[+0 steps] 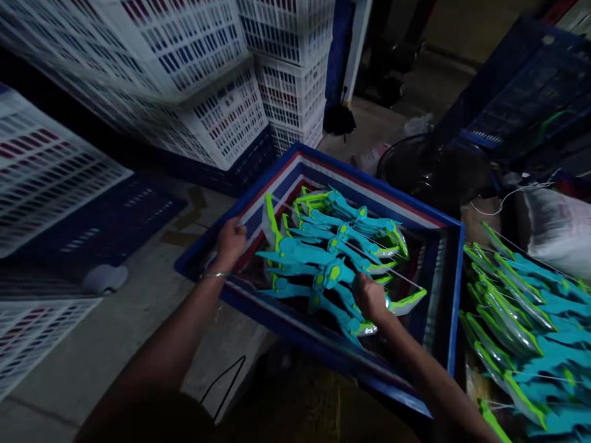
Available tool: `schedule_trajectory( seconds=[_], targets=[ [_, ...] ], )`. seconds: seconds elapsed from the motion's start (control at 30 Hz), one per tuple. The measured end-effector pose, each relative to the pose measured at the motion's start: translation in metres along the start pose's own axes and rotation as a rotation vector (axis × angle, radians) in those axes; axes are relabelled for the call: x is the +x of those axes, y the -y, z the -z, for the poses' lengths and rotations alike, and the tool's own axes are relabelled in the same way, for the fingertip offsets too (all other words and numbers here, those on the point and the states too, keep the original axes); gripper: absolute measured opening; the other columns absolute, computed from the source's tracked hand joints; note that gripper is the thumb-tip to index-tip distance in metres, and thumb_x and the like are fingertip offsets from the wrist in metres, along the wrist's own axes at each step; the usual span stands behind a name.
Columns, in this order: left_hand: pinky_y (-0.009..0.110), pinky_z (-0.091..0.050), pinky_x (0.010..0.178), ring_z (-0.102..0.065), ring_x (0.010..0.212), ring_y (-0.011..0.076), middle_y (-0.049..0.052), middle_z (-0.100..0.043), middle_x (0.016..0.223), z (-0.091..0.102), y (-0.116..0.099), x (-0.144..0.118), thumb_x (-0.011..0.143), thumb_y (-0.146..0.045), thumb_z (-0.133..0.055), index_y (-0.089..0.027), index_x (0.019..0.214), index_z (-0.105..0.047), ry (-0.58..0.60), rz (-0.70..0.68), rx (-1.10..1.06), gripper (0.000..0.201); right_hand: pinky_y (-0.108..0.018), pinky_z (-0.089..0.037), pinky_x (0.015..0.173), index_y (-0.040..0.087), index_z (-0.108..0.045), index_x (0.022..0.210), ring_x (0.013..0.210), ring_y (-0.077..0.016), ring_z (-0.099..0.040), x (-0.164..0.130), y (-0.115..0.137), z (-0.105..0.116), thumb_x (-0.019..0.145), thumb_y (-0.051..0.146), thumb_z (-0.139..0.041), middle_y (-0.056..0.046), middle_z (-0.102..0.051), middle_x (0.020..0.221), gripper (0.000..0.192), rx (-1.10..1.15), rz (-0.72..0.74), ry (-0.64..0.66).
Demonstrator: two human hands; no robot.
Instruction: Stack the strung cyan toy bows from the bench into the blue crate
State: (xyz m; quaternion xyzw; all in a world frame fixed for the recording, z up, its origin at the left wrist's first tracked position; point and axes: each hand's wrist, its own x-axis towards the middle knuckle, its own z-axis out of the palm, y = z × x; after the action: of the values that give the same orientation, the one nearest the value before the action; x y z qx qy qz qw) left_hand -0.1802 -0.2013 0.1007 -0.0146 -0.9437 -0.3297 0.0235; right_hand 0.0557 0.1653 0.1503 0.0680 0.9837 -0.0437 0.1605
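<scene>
My right hand (370, 296) clasps a likely light toy bow (334, 272), best held midway, in the blue crate (456, 295); my left hand (231, 243), I can't tell.

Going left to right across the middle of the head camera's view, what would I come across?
Pale round thing → the person's left grip → bows in the blue tray → bow pile beyond its right side.

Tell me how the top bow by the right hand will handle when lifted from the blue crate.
The bow is probably stiff: its limbs hold their curves. It is likely light for its length, given the slim parts. Its string may snag, since other bows lie crowded around it.
</scene>
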Motion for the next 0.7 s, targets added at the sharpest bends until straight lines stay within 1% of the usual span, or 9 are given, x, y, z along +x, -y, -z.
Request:
schedule_trajectory(
  seconds=[0.07,0.1,0.13,0.2,0.27,0.33,0.47,0.6,0.7],
  targets=[
    [0.059,-0.042,0.125,-0.053,0.141,0.0362,0.022,-0.061,0.145,0.022,0.009,-0.012,0.097,-0.027,-0.049,-0.008,0.147,-0.05,-0.044,-0.023,0.031,0.054,-0.027,-0.043,0.071,0.011,-0.059,0.111,0.088,-0.0193,-0.068,0.004,0.03,-0.049,0.098,0.009,-0.045,-0.015,-0.071,0.1,0.019,-0.015,0.005,0.08],
    [0.057,-0.042,0.125,-0.054,0.141,0.0355,0.021,-0.062,0.145,0.022,0.006,-0.023,0.096,-0.029,-0.053,-0.01,0.142,-0.056,0.003,-0.091,0.037,0.05,-0.027,-0.045,0.072,0.011,-0.059,0.111,0.089,-0.0195,-0.069,0.004,0.04,-0.068,0.097,0.007,-0.046,-0.015,-0.071,0.101,0.02,-0.007,0.012,0.106],
    [0.054,-0.042,0.126,-0.055,0.14,0.0341,0.018,-0.063,0.144,0.017,-0.001,-0.036,0.095,-0.029,-0.057,-0.013,0.137,-0.061,0.097,-0.187,0.04,0.045,-0.027,-0.046,0.074,0.011,-0.059,0.111,0.091,-0.02,-0.069,0.002,0.048,-0.083,0.096,0.005,-0.046,-0.016,-0.071,0.103,0.021,-0.005,0.015,0.133],
    [0.052,-0.041,0.127,-0.053,0.143,0.0321,0.015,-0.063,0.146,-0.007,-0.021,-0.066,0.095,-0.028,-0.06,-0.017,0.131,-0.066,0.418,-0.407,0.079,0.037,-0.028,-0.049,0.075,0.012,-0.059,0.114,0.094,-0.021,-0.07,-0.002,0.058,-0.104,0.096,0.004,-0.045,-0.016,-0.071,0.106,0.024,0.0,0.022,0.193],
    [0.052,-0.036,0.13,-0.048,0.149,0.0317,0.015,-0.059,0.153,-0.037,-0.042,-0.095,0.096,-0.024,-0.063,-0.019,0.133,-0.066,0.733,-0.535,0.17,0.037,-0.028,-0.051,0.076,0.012,-0.059,0.117,0.094,-0.0214,-0.071,-0.007,0.062,-0.119,0.099,0.004,-0.044,-0.015,-0.072,0.107,0.026,0.001,0.019,0.246],
    [0.051,-0.038,0.129,-0.048,0.15,0.0326,0.015,-0.06,0.153,-0.064,-0.055,-0.117,0.092,-0.023,-0.071,-0.02,0.133,-0.067,0.909,-0.573,0.231,0.042,-0.028,-0.052,0.078,0.011,-0.059,0.119,0.097,-0.0215,-0.072,-0.012,0.062,-0.13,0.101,0.005,-0.042,-0.015,-0.072,0.107,0.026,-0.001,0.017,0.283],
    [0.052,-0.047,0.12,-0.057,0.14,0.0372,0.017,-0.063,0.148,-0.096,-0.059,-0.134,0.083,-0.027,-0.084,-0.02,0.137,-0.063,1.08,-0.554,0.331,0.059,-0.032,-0.055,0.09,0.009,-0.06,0.119,0.109,-0.0244,-0.07,-0.016,0.061,-0.144,0.102,0.004,-0.04,-0.019,-0.071,0.113,0.027,0.001,0.038,0.319],
    [0.052,-0.046,0.119,-0.057,0.14,0.0387,0.019,-0.061,0.15,-0.11,-0.058,-0.132,0.083,-0.035,-0.084,-0.021,0.141,-0.058,1.154,-0.522,0.447,0.065,-0.042,-0.058,0.095,0.004,-0.062,0.12,0.113,-0.0305,-0.069,-0.01,0.06,-0.146,0.102,0.003,-0.036,-0.026,-0.069,0.115,0.031,0.034,0.083,0.318],
    [0.051,-0.047,0.117,-0.059,0.138,0.0404,0.021,-0.064,0.144,-0.106,-0.072,-0.137,0.081,-0.035,-0.083,-0.018,0.137,-0.06,1.183,-0.518,0.542,0.063,-0.047,-0.059,0.094,-0.001,-0.065,0.119,0.113,-0.0347,-0.07,-0.009,0.065,-0.136,0.101,0.004,-0.04,-0.03,-0.068,0.114,0.03,0.091,0.09,0.318]
  ],
)
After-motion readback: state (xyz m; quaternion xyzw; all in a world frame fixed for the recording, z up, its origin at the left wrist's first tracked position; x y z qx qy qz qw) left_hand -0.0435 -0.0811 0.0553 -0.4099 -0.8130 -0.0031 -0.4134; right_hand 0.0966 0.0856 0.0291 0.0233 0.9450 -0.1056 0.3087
